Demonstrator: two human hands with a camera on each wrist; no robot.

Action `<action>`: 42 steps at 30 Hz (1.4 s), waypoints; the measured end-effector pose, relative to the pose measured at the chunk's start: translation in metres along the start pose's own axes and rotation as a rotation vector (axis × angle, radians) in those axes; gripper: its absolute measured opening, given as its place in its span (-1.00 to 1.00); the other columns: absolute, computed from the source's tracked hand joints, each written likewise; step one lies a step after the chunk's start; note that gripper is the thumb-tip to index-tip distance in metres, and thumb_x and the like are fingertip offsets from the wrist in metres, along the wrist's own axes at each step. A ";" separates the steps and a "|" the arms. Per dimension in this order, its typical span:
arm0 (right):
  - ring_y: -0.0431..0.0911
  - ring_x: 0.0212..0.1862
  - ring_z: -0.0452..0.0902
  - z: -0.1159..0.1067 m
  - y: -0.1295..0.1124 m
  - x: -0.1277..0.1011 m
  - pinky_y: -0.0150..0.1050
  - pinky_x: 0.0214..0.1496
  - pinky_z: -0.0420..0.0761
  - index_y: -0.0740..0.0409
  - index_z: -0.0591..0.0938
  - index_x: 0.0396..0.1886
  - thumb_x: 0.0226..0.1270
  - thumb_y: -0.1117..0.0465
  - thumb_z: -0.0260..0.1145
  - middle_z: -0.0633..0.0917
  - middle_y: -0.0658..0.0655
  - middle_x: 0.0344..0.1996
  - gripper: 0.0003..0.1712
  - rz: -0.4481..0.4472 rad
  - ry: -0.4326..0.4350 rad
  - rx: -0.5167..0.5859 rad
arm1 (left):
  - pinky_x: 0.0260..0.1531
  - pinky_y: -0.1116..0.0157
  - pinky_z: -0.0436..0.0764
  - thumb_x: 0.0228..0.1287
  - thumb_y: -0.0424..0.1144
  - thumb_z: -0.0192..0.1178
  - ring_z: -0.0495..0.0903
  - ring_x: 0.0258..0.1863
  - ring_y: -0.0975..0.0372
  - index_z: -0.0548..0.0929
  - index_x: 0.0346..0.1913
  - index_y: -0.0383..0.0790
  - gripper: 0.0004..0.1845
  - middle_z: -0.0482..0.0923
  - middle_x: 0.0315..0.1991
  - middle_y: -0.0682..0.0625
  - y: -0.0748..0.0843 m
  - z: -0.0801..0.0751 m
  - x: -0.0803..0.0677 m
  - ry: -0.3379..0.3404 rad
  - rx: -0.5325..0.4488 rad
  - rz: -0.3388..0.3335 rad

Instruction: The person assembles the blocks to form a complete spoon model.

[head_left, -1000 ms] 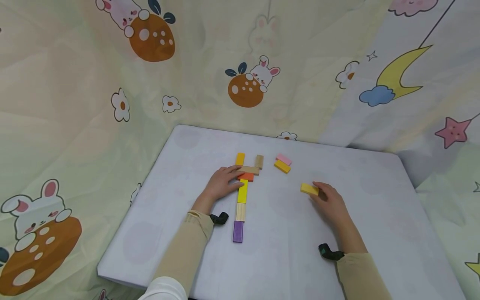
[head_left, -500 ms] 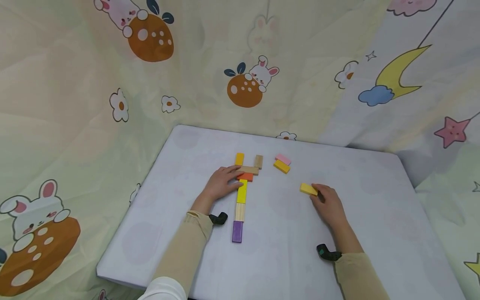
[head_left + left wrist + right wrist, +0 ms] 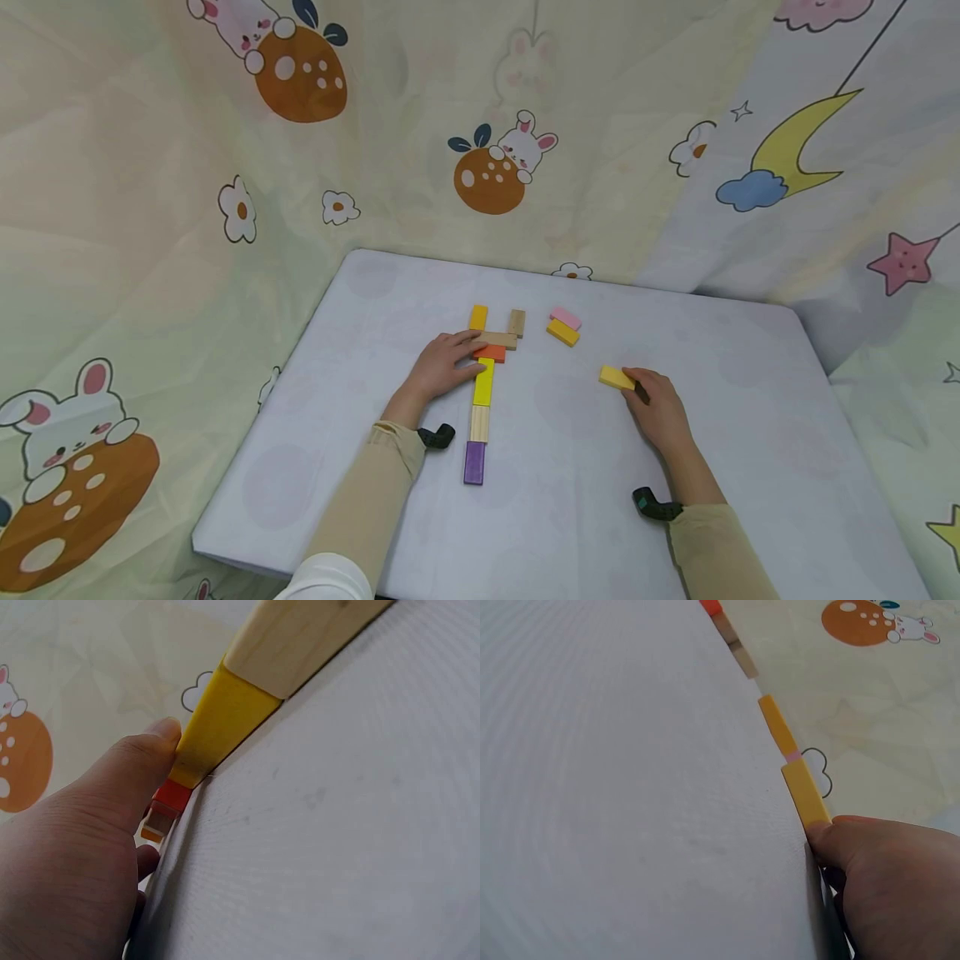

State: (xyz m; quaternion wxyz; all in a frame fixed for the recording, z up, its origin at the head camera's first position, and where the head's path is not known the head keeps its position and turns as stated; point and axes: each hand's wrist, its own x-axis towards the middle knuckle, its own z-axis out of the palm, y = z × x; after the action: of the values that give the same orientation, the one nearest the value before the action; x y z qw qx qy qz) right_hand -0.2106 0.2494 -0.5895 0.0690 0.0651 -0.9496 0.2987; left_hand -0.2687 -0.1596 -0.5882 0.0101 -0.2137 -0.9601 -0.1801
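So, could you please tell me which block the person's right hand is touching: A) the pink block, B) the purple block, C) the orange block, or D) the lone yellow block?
D: the right hand has its fingers against the lone yellow block, which lies apart from the others on the table.
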 end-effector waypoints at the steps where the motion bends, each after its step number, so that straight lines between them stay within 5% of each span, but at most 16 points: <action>1: 0.12 0.25 0.26 0.000 0.000 0.000 0.09 0.24 0.28 0.03 0.46 0.19 0.29 0.10 0.20 0.48 0.17 0.15 -0.54 0.001 0.002 0.000 | 0.23 0.21 0.29 0.18 0.32 -0.03 0.27 0.23 0.23 0.28 0.30 0.31 -0.39 0.11 0.38 0.31 0.000 0.000 0.000 -0.002 0.000 -0.002; 23: 0.11 0.26 0.28 -0.006 -0.006 0.007 0.12 0.23 0.29 -0.13 0.42 0.23 0.31 -0.10 0.10 0.46 0.12 0.19 -0.49 0.032 -0.016 -0.001 | 0.22 0.18 0.31 0.17 0.37 -0.09 0.27 0.22 0.21 0.25 0.31 0.36 -0.38 0.09 0.39 0.30 -0.002 0.000 0.001 -0.016 -0.014 0.008; 30: 0.04 0.23 0.33 -0.011 -0.033 0.024 0.08 0.21 0.33 -0.12 0.44 0.22 0.32 0.02 0.15 0.48 0.08 0.17 -0.54 -0.041 -0.028 0.058 | 0.22 0.18 0.30 0.18 0.35 -0.07 0.27 0.23 0.22 0.29 0.29 0.35 -0.40 0.12 0.38 0.30 -0.002 0.001 0.000 0.000 -0.012 0.003; 42: -0.06 0.12 0.40 0.003 -0.092 0.071 0.01 0.11 0.46 -0.17 0.45 0.22 0.28 -0.03 0.18 0.49 -0.01 0.15 -0.51 -0.103 -0.073 0.093 | 0.24 0.16 0.29 0.19 0.31 -0.04 0.27 0.24 0.21 0.31 0.28 0.33 -0.42 0.12 0.38 0.29 -0.003 0.000 0.000 0.019 -0.015 0.019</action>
State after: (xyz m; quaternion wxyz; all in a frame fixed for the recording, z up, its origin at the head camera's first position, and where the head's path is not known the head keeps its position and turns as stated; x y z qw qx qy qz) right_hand -0.2656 0.1671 -0.5279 0.0464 0.1278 -0.9320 0.3359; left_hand -0.2704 -0.1620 -0.5894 0.0195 -0.2214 -0.9565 -0.1891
